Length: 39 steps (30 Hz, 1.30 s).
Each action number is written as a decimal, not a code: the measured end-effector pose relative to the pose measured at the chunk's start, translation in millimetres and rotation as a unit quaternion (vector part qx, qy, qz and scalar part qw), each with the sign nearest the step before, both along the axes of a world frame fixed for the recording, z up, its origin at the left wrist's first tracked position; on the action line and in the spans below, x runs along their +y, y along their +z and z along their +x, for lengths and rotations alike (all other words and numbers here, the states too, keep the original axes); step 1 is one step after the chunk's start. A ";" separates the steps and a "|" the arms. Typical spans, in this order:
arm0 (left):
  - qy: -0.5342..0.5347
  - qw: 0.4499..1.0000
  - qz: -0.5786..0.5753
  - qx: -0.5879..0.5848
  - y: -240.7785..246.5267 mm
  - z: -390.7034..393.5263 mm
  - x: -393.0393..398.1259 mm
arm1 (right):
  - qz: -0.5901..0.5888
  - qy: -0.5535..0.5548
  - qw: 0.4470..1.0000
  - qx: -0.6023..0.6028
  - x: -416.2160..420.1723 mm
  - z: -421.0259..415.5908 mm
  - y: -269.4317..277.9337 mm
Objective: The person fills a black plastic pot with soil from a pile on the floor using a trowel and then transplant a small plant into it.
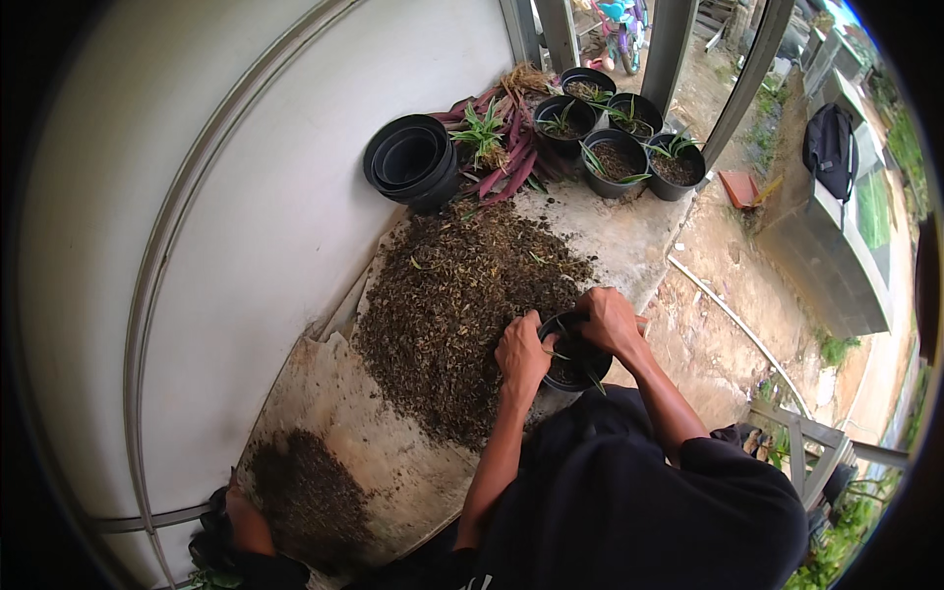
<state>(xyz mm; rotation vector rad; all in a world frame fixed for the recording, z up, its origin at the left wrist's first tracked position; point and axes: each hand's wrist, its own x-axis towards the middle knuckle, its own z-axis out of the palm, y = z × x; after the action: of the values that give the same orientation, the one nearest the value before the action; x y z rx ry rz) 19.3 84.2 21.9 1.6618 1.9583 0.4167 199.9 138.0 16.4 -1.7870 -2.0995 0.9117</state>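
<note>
A black plastic plant pot point(566, 386) stands in front of me at the edge of the soil heap. Dark soil and a few narrow green leaves point(558, 355) show inside it. My left hand point(522, 352) grips the pot's left rim, thumb over the inside. On the far right side, my right hand point(609, 318) reaches over the rim with its fingers down in the pot. Those fingertips are hidden, so what they hold cannot be made out. A small reddish object point(641, 323) shows just beside my right wrist.
A wide heap of loose potting mix point(457, 317) covers the board point(413, 472). Behind it stand nested black pots point(409, 158), uprooted purple-leaved plants point(516, 166) and several potted seedlings point(613, 162). Darker soil point(310, 494) lies lower left, beside a bare limb point(247, 520). A white wall point(280, 184) bounds the left.
</note>
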 end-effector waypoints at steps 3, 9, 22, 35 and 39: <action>0.009 0.999 -0.035 0.002 6.1 2.5 4.7 | 0.018 -0.015 1.000 0.006 -3.0 -2.7 -1.9; 0.025 1.000 -0.003 0.002 0.9 5.4 4.7 | 0.074 -0.005 0.997 0.011 -7.2 -4.9 -9.8; -0.004 1.000 0.028 -0.010 -0.8 0.0 1.7 | 0.044 0.008 0.998 0.038 -11.2 -13.0 -1.8; 0.030 0.995 0.076 -0.054 -6.8 -1.6 -4.7 | 0.057 0.053 0.996 0.033 -8.5 -4.8 6.6; 0.016 0.997 0.041 -0.069 2.0 -3.3 -2.3 | 0.037 0.041 0.998 0.040 -11.9 3.8 13.0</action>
<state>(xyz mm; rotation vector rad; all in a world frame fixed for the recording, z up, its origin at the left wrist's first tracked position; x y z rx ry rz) 15.9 82.0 23.9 1.6073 1.8912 0.6159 203.7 126.1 29.4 -1.6120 -2.1402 0.8987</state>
